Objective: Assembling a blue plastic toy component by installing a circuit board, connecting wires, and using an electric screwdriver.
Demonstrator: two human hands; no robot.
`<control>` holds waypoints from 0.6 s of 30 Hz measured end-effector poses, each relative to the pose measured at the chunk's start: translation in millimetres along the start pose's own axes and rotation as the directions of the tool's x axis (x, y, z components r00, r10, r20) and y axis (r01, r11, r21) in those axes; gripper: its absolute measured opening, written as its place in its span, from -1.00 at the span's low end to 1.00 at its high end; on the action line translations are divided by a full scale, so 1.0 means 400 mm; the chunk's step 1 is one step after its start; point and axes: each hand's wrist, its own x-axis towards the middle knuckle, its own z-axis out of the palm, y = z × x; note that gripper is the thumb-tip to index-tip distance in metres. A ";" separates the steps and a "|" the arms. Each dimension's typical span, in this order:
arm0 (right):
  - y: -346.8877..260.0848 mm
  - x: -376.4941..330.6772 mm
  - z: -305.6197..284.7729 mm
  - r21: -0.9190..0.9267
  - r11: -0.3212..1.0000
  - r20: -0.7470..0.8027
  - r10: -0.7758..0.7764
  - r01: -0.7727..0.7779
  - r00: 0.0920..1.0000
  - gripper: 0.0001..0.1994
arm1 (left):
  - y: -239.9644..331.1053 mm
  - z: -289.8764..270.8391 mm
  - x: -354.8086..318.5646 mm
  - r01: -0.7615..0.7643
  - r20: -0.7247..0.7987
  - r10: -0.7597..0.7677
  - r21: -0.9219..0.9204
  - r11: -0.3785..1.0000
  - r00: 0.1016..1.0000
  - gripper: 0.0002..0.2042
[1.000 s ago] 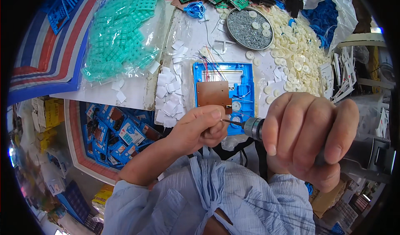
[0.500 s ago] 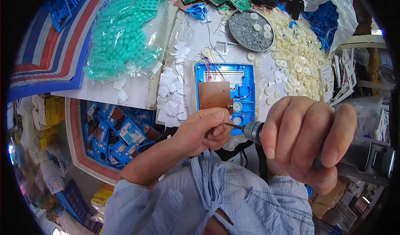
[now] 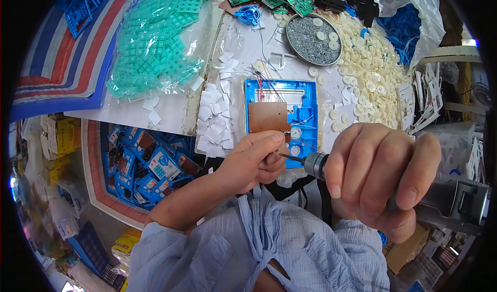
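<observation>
Little changed since earlier frames. Head view: left hand (image 3: 256, 160) pinched on bit tip, centre frame; right hand (image 3: 380, 175) clamped round grey electric screwdriver (image 3: 445, 201), lower right. Blue plastic casing with brown circuit board (image 3: 282, 118) just above; board seated, fastening judged unfinished.

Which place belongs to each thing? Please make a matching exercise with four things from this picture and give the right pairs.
Things:
1. blue case
2. round tin of screws
3. bag of green pads
4. electric screwdriver

Places:
A. in the right hand
B. far left of the table
C. middle of the table, just beyond the left hand
D. far side of the table, next to the heap of white discs

Pairs: 1-C, 2-D, 3-B, 4-A
</observation>
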 end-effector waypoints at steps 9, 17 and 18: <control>0.012 -0.001 -0.003 -0.025 1.000 -0.012 0.013 -0.013 1.000 -0.74 | 0.004 0.006 -0.009 0.006 -0.059 -0.005 0.009 1.000 0.998 -0.62; 0.013 0.000 -0.010 -0.041 0.999 0.047 0.010 -0.008 0.999 -0.73 | 0.007 0.009 -0.005 0.065 -0.040 -0.067 -0.055 0.996 0.997 -0.63; 0.016 0.000 -0.011 -0.035 0.999 0.053 0.009 -0.007 0.999 -0.73 | 0.007 0.007 -0.009 0.071 -0.038 -0.074 -0.070 0.995 0.997 -0.63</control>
